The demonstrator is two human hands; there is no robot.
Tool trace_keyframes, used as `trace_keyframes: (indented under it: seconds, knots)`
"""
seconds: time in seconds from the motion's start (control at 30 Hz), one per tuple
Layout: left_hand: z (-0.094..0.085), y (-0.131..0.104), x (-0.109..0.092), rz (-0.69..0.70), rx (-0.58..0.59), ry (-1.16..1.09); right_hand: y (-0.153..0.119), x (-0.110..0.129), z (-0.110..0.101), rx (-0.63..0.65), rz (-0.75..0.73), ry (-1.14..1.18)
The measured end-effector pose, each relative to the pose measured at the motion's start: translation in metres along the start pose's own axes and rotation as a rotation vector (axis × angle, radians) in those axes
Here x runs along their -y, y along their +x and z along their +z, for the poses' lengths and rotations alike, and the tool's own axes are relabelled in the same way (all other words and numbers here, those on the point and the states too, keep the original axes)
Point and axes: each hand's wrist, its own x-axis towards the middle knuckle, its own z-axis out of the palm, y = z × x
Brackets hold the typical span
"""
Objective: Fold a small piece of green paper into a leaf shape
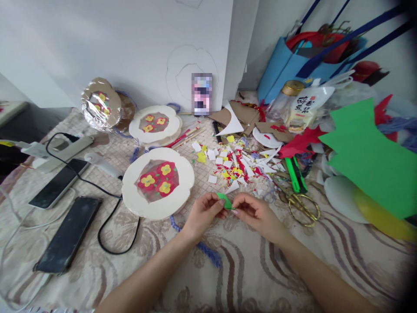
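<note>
While both hands meet low in the middle of the scene, the fingers of the left hand [208,213] pinch one small green paper piece [225,201], and those of the right hand [256,214] close at its right tip. It should handle as light, pliable and easily creased, so a gentle hold at its two ends, clear of the middle, would suit it best.

Just beyond lies a heap of paper scraps [228,163], white, red and yellow, too many to count. To the left, near, sits one scalloped white disc [132,193] bearing three yellow flowers; a second white disc [134,126], farther off, also bears three, and one cardboard disc [114,98] leans farthest. Two smartphones [70,234] lie at the far left of the worktop [143,278], and one propped phone [202,93] stands at the back. To the right are one green utility knife [295,174], one pair of gold-handled scissors [304,196] and one large green sheet [374,156].
</note>
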Motion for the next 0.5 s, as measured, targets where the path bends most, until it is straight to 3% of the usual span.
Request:
trace_keyframes:
  seconds: [0.5]
  knots:
    - [0.0005, -0.0014, -0.0009, -0.026, -0.011, -0.057, -0.0005, -0.0008, -0.0019, 0.002, -0.006, 0.035]
